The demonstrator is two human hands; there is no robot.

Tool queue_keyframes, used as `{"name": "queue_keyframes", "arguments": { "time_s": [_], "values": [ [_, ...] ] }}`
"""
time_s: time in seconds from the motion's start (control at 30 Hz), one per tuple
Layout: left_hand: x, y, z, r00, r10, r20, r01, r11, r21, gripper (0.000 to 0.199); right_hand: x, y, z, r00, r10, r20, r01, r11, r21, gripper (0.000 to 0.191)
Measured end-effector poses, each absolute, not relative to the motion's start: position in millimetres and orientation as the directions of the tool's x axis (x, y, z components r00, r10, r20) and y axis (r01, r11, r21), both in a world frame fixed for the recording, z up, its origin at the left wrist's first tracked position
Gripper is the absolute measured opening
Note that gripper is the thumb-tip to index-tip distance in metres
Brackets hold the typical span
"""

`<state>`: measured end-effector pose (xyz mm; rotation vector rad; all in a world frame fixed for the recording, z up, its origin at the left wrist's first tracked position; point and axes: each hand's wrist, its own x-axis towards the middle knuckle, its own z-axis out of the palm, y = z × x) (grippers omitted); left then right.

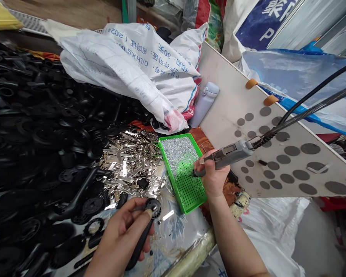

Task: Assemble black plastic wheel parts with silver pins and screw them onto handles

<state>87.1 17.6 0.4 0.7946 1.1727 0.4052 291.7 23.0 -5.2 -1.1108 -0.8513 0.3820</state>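
My left hand (127, 227) is closed around a black plastic part with a round disc head (153, 208) and a long handle, the thumb pressing near the disc's centre. My right hand (213, 177) grips a grey power screwdriver (233, 154), with a cable and a coiled metal sleeve running off to the upper right. Its dark front end is over the green perforated tray (183, 206); whether it touches anything there I cannot tell. Small silvery pieces, apparently screws (180, 150), fill the tray's far part. Left of the tray lies a heap of flat metal strips (129, 161).
Black plastic parts (46, 130) pile up across the left side. A white woven sack (138, 61) lies behind, beside a lavender bottle (204, 104). At the right stands a pale board with round holes (282, 157). One metal strip (167, 215) rests by my left hand.
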Motion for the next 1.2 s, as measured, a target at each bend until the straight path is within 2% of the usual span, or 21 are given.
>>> {"name": "queue_keyframes", "arguments": {
  "time_s": [0.47,0.6,0.9,1.07,1.2],
  "values": [
    [88,17,0,0.347,0.653,-0.673,0.12,0.681,0.723,0.04,292,22,-7,0.622,0.663,0.417,0.164,0.41,-0.897,0.037],
    [90,14,4,0.333,0.697,-0.635,0.088,0.648,0.757,0.035,292,21,-7,0.614,0.676,0.407,0.156,0.402,-0.902,0.035],
    [91,10,1,0.338,0.739,-0.583,0.062,0.601,0.797,0.025,281,15,22,0.53,0.7,0.478,0.048,0.538,-0.842,0.03],
    [91,10,-5,0.374,0.786,-0.493,0.001,0.531,0.847,0.024,251,10,48,0.489,0.741,0.459,-0.073,0.56,-0.825,0.044],
    [89,12,-12,0.402,0.78,-0.479,0.025,0.513,0.858,0.026,224,10,58,0.46,0.757,0.463,-0.13,0.574,-0.809,0.048]
  ]
}}
